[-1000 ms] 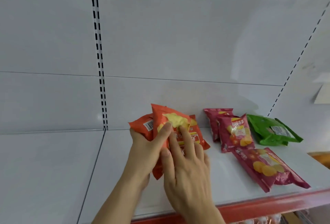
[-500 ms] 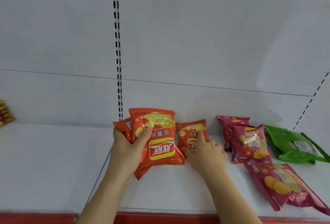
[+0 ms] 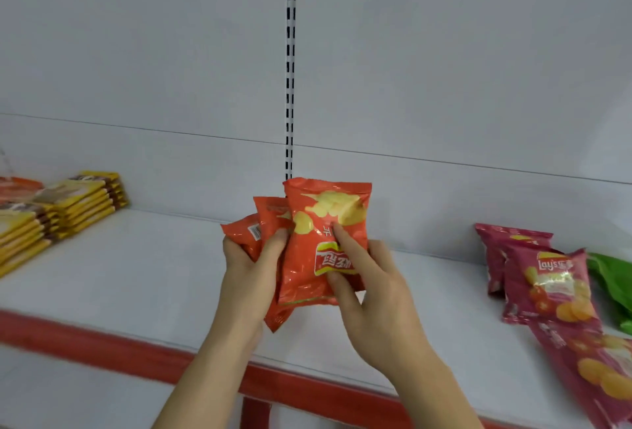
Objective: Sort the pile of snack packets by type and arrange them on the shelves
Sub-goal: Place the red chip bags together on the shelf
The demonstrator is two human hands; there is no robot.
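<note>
Orange packets held by both hands above shelf.

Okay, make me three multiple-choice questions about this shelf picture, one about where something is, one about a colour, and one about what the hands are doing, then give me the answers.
1. Where do the stacked yellow packets lie?
A. at the left end of the shelf
B. beside the green packet
C. in the left hand

2. What colour are the packets lying just left of the green packet?
A. blue
B. magenta
C. white

3. What is the state of the orange packets?
A. lying flat on the shelf
B. hanging from a hook
C. held up in both hands

Answers:
1. A, the yellow stacks sit at the far left of the shelf.
2. B, the magenta packets lie right next to the green one.
3. C, the left hand grips the rear packets while the right hand pinches the front one.
</note>
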